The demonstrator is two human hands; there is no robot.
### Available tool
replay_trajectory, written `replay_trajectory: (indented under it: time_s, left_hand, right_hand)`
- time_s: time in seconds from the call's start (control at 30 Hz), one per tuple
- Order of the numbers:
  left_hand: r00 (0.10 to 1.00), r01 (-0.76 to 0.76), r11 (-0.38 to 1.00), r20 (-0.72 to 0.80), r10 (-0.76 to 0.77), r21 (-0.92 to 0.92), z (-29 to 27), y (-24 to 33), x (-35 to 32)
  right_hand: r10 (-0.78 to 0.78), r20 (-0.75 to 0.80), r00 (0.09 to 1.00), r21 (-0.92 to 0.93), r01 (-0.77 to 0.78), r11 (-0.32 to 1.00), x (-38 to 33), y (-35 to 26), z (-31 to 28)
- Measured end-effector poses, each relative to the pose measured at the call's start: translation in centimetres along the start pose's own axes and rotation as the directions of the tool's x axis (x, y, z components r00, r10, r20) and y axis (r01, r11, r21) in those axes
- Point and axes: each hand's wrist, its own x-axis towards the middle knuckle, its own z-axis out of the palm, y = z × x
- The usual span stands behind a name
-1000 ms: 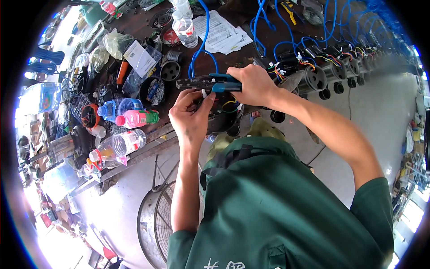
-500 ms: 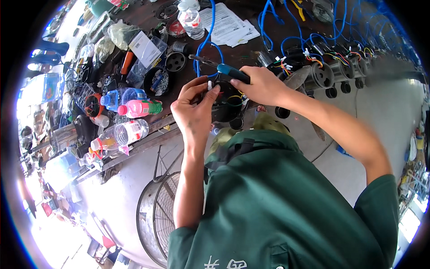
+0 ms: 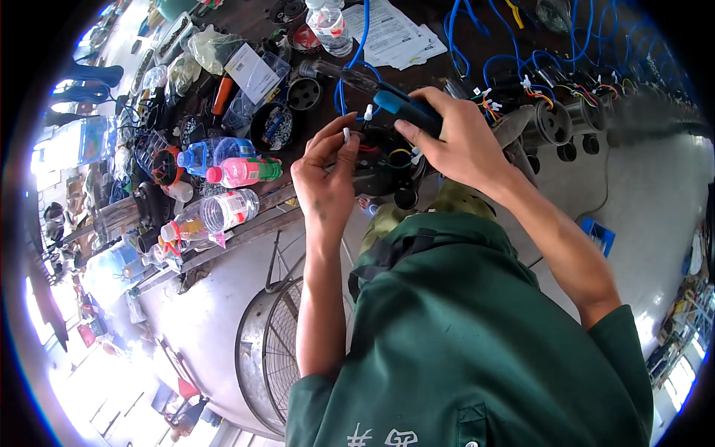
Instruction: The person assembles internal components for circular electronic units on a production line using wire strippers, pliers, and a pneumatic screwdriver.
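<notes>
My left hand (image 3: 328,170) pinches a small white wire cap (image 3: 346,134) between thumb and fingertips. In my right hand (image 3: 463,140) are pliers with teal and black handles (image 3: 408,108); their dark metal jaws (image 3: 354,77) point up and left, away from the left hand. Just below the pliers, a second white cap (image 3: 369,112) stands upright beside the blue cable (image 3: 339,97). Between and below my hands is a dark round motor housing (image 3: 380,160) with red, yellow and green wires, partly hidden by the left hand.
Plastic bottles (image 3: 242,172) lie along the bench's left edge. A black bowl of small metal parts (image 3: 272,127) sits nearby, with papers (image 3: 387,33) farther back. More motor housings (image 3: 553,121) line the right edge. A large fan (image 3: 257,350) stands below left.
My right hand and the pliers have turned and lifted slightly away from the left hand. The second white cap now shows between them. The whole view has shifted a little.
</notes>
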Motion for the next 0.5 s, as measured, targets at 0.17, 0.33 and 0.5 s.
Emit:
replay_trajectory:
  time_s: [0.17, 0.33, 0.5]
  left_hand:
    - [0.992, -0.026, 0.998, 0.127, 0.018, 0.061, -0.5, 0.3, 0.5]
    - [0.979, -0.059, 0.998, 0.195, 0.050, 0.039, -0.9, 0.2, 0.7]
    - [0.971, -0.047, 0.999, 0.234, 0.049, -0.012, -1.3, -0.3, 0.5]
  right_hand:
    - [-0.037, 0.035, 0.999, 0.033, 0.036, 0.999, 1.2, -1.0, 0.3]
    - [-0.084, 0.040, 0.996, 0.137, 0.078, 0.987, 2.5, -0.3, 1.0]
    - [-0.157, 0.184, 0.970, 0.183, 0.123, 0.975, 4.2, -1.3, 1.3]
